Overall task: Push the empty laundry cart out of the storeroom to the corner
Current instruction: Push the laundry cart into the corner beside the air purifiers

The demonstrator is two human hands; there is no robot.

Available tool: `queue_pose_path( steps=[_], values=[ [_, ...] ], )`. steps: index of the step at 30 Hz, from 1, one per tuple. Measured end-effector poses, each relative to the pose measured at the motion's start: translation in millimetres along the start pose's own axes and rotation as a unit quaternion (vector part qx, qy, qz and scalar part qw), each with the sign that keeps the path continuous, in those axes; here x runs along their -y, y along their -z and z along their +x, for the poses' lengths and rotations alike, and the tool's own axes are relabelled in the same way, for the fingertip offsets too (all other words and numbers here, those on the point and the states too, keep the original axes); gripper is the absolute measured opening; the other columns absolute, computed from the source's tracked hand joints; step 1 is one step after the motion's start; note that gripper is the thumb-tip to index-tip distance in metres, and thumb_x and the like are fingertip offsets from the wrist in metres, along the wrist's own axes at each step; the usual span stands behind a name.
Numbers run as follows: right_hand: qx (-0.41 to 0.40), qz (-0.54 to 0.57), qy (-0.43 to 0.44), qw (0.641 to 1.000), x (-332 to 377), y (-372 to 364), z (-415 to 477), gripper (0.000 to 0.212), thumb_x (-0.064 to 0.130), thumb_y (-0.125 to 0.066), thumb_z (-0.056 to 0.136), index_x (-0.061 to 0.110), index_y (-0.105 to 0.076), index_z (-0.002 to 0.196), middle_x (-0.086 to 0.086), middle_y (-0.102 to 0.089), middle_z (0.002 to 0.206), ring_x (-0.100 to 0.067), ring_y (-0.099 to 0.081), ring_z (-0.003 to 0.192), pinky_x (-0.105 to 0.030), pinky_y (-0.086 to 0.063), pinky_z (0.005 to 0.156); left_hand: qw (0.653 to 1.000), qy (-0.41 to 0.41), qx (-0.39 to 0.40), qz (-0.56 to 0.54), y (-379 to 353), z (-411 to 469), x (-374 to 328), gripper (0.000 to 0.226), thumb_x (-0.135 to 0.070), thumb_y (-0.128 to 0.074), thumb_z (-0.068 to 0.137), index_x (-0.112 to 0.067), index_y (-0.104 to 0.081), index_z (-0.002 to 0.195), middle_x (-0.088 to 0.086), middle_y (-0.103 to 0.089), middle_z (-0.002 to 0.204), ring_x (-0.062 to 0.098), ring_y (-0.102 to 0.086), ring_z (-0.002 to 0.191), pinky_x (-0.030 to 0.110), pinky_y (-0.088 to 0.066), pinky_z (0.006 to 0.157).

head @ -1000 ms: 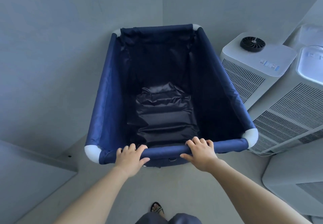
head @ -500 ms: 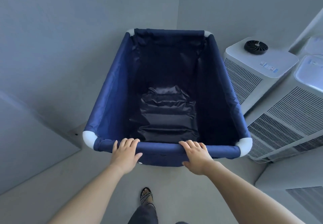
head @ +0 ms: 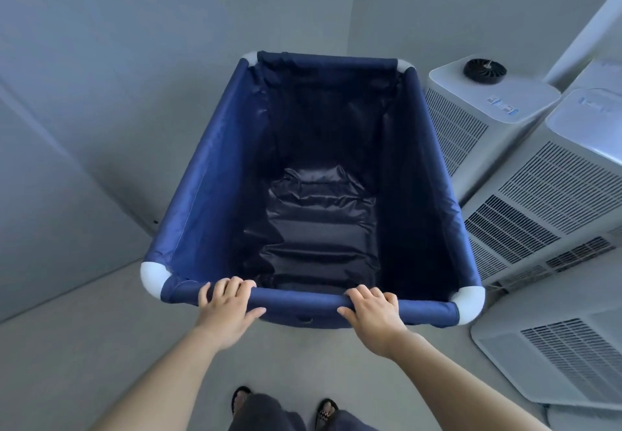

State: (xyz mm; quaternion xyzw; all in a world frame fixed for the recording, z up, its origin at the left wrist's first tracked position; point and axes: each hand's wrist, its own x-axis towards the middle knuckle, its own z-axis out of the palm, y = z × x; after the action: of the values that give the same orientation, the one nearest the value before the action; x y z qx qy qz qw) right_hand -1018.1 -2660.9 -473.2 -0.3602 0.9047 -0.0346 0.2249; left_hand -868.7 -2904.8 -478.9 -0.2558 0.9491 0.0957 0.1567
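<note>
A navy fabric laundry cart [head: 208, 175] with white corner caps fills the middle of the head view, and its dark liner holds nothing. Its far end points into the corner where two grey walls meet. My left hand [head: 227, 309] grips the near top rail left of centre. My right hand [head: 370, 313] grips the same rail right of centre. Both have fingers curled over the bar with thumbs underneath.
White vented appliances [head: 552, 201] stand close along the cart's right side, one with a round black fan [head: 484, 68] on top, another [head: 555, 356] nearer me. A grey wall [head: 84, 111] runs along the left. My sandalled feet [head: 240, 400] show on the grey floor below.
The cart has swung a little to the right and sits squarer to the corner, close beside the appliances. Both hands keep their hold on the near rail, and I have stepped forward.
</note>
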Motion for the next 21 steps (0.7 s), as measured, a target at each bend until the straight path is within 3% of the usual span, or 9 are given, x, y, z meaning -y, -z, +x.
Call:
queue_pose_path(
  steps=[16,21],
  values=[
    [0.0,0.009,-0.046,0.999,82.2,-47.7,-85.3,0.044,0.052,-0.025,0.097,0.025,-0.04,0.129,0.005,-0.047,0.124,-0.021,-0.043,0.114,-0.036,-0.026,0.098,0.997,-0.05,0.039,-0.051,2.5,-92.1,61.9,0.041,-0.051,-0.036,0.095,-0.034,-0.039,0.132,-0.016,-0.045,0.137,0.011,-0.034,0.131,0.039,-0.017,0.112],
    [-0.021,0.033,-0.056,0.998,115.9,-75.8,-120.4,0.043,0.055,-0.027,0.096,0.028,-0.042,0.126,0.008,-0.049,0.12,-0.018,-0.044,0.112,-0.035,-0.027,0.096,0.996,-0.072,0.013,-0.046,-12.2,-135.6,94.2,0.037,-0.048,-0.037,0.095,-0.035,-0.039,0.13,-0.017,-0.046,0.134,0.01,-0.035,0.129,0.038,-0.019,0.111]
  ],
)
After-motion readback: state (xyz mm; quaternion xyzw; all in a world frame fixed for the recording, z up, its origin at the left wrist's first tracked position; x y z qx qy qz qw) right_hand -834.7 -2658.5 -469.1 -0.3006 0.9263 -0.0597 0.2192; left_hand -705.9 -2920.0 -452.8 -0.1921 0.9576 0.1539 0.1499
